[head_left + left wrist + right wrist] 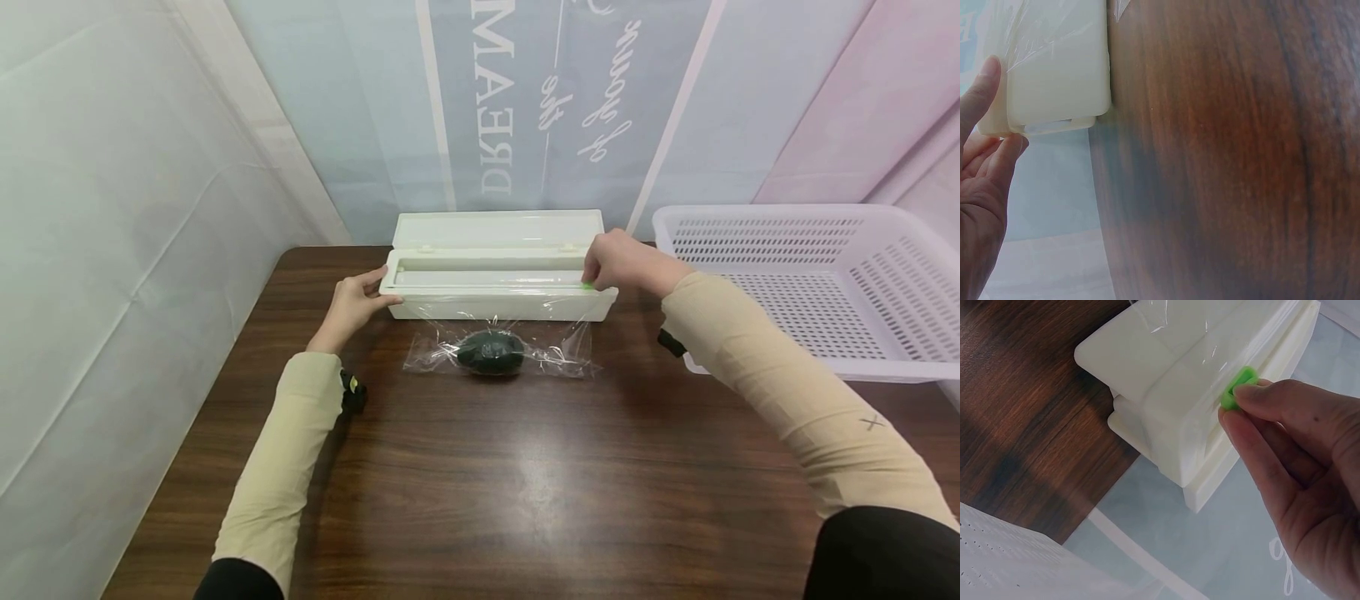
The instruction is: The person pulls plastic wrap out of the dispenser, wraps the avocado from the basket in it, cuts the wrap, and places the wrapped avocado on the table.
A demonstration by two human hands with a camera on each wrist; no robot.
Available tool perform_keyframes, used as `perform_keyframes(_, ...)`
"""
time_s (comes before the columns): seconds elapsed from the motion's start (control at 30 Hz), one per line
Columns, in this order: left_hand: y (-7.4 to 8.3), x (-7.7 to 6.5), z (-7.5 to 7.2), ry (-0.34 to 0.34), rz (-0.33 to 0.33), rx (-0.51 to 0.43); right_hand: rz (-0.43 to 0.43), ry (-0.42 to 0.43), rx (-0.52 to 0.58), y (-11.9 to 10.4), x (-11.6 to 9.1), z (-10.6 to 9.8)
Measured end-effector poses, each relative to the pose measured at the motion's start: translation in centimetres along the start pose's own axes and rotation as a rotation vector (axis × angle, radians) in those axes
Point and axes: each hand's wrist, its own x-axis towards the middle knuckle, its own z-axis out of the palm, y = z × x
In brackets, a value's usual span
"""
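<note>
A white plastic-wrap dispenser box (495,306) stands at the back of the table, its lid (495,229) tipped back and a roll lying inside. My left hand (351,304) grips the box's left end between thumb and fingers, also seen in the left wrist view. At the right end, my right hand (628,262) pinches the small green slide cutter (1239,387) on the front rim. Clear plastic wrap (558,354) comes down over the box's front onto the table. Bundled in wrap there lies a dark green oval fruit, avocado-like (491,353).
A white perforated plastic basket (885,365) stands to the right, behind my right forearm. Printed curtain cloth (495,100) hangs behind the table, and a pale sheet (135,250) hangs along the left. Dark wood tabletop (480,483) stretches in front of the box.
</note>
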Motion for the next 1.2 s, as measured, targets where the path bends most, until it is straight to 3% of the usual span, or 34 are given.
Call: perform_keyframes(1.2, 0.2, 0.1, 0.3, 0.002, -0.035, -0.006, 0.014, 0.016, 0.003, 0.7, -1.4, -0.6)
